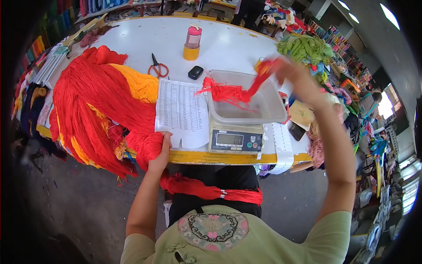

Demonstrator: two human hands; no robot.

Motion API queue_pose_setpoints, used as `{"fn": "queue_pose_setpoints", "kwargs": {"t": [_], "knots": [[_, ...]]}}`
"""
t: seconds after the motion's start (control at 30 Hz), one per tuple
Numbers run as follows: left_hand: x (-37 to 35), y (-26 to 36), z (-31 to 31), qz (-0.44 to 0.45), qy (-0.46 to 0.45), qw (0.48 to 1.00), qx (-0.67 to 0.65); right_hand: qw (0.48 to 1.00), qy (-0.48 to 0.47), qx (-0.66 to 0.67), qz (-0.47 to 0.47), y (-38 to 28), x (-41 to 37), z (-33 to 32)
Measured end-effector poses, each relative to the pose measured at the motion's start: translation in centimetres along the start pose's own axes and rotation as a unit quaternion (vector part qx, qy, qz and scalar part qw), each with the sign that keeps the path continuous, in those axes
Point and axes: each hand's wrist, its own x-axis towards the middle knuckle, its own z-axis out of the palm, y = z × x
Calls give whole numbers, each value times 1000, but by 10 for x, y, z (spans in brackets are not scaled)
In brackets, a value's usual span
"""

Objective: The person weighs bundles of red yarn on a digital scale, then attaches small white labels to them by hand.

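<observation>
My left hand is closed around the lower end of a large red yarn bundle at the table's left edge. My right hand, smeared by motion, is raised over the right side of a clear plastic tub, with red yarn hanging from it. More red yarn lies in the tub. Under the tub is a digital scale. A printed sheet lies between the bundle and the scale. Another red yarn bundle, tied with a white band, rests across my lap.
Behind the sheet are orange-handled scissors, a black case and a pink bottle. Orange yarn lies beside the red bundle. Green yarn, a phone and a paper strip are at the right.
</observation>
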Motion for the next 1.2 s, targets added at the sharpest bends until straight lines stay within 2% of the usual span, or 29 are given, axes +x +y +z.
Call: {"fn": "queue_pose_setpoints", "kwargs": {"t": [0.03, 0.07, 0.1, 0.2, 0.4, 0.5, 0.6, 0.7, 0.73, 0.83, 0.87, 0.97, 1.07, 1.1, 1.13, 1.17, 1.2], "knots": [[0, 0, 0, -5, -3, 1000, -2, 976, -67, -206, -4, -3, -10, 40], [-1, 1, 0, -11, -4, 1000, -3, 959, 4, -273, -79, -12, -30, 73], [-1, 0, 0, -17, -4, 1000, -5, 966, 0, -256, -38, -23, -47, 89], [-6, -2, 0, 28, 5, 1000, 14, 978, 49, -196, -54, -33, -96, 123], [-9, 2, 0, 43, 9, 998, 39, 984, 114, -136, 15, -56, -144, 132], [-14, 8, -1, 16, 26, 1000, 1, 981, 157, -108, 31, -56, -150, 128], [-34, 30, -14, -76, 26, 985, -153, 980, 168, -96, 39, -51, -151, 124], [-60, 59, -31, -69, 42, 985, -153, 981, 170, -91, 33, -45, -149, 123], [-67, 65, -37, -96, 40, 980, -167, 982, 162, -85, 47, -46, -147, 123], [-79, 106, -36, -140, -23, 962, -235, 983, 143, -112, 26, -44, -130, 125], [-81, 114, -32, -107, -66, 962, -241, 983, 115, -134, 40, -48, -123, 127], [-80, 144, -14, -86, -190, 937, -280, 981, 87, -168, 41, -47, -115, 139], [-77, 148, -5, -117, -229, 940, -223, 986, 154, -38, 47, -37, -125, 128], [-77, 143, -5, -114, -225, 950, -184, 949, 210, 175, 157, -19, -138, 120], [-76, 136, -5, -111, -221, 958, -144, 852, 255, 376, 259, 6, -159, 108], [-75, 129, -5, -109, -217, 964, -105, 900, 275, 251, 228, 10, -179, 66], [-74, 124, -6, -122, -214, 966, -79, 859, 387, 264, 207, 19, -211, 32]]}}
